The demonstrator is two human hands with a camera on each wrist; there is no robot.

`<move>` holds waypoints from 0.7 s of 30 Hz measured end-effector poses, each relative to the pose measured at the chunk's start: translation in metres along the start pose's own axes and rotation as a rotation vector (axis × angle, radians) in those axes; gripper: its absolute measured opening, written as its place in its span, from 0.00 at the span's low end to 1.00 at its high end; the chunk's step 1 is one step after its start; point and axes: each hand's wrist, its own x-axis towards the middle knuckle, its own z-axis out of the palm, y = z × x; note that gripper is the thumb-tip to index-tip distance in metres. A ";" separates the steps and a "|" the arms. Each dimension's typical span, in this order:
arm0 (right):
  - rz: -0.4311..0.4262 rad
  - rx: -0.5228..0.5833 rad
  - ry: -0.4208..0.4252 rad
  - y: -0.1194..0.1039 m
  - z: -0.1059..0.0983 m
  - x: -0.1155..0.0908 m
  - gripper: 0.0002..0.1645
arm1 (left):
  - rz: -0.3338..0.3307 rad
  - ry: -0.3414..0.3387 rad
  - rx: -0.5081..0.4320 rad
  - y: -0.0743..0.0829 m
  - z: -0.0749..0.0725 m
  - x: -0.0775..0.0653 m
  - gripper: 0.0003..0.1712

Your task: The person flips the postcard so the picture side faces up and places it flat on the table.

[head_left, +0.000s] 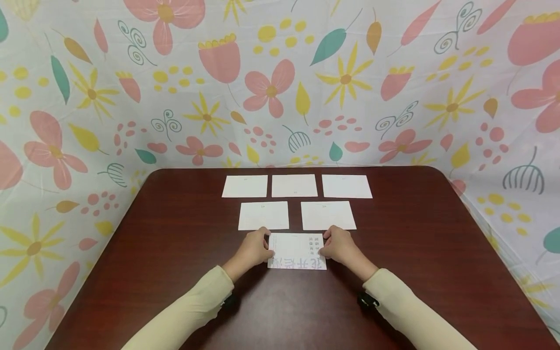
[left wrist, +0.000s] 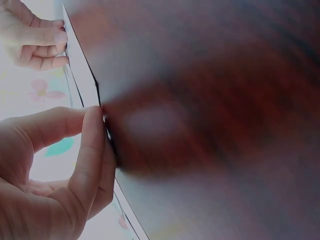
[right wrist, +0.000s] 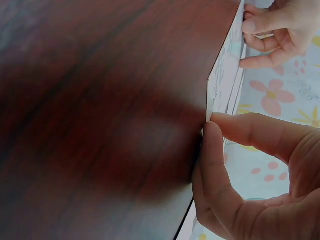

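Now your left hand (head_left: pixel 253 249) and right hand (head_left: pixel 343 248) pinch the printed card (head_left: pixel 294 245) by its opposite short ends; its long axis runs left to right, large characters along the edge nearest you; it is mid-way across the counter (head_left: pixel 140 267), just your side of five white cards (head_left: pixel 263 218).

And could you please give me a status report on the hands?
Left hand and right hand pinching opposite ends of printed card. Lettering side up. Five white cards in two rows beyond; no blockage seen.
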 end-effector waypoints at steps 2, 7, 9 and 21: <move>0.004 -0.008 -0.005 -0.001 -0.001 0.001 0.20 | -0.001 -0.005 -0.001 0.000 -0.001 0.001 0.31; 0.020 0.014 -0.047 -0.003 -0.005 0.004 0.23 | 0.020 -0.004 0.023 0.001 -0.004 0.003 0.35; 0.025 0.040 -0.064 -0.004 -0.008 0.005 0.23 | 0.027 -0.004 0.026 0.002 -0.006 0.004 0.37; -0.080 0.186 -0.069 -0.021 -0.011 0.014 0.22 | 0.072 0.145 0.001 0.000 -0.029 0.011 0.26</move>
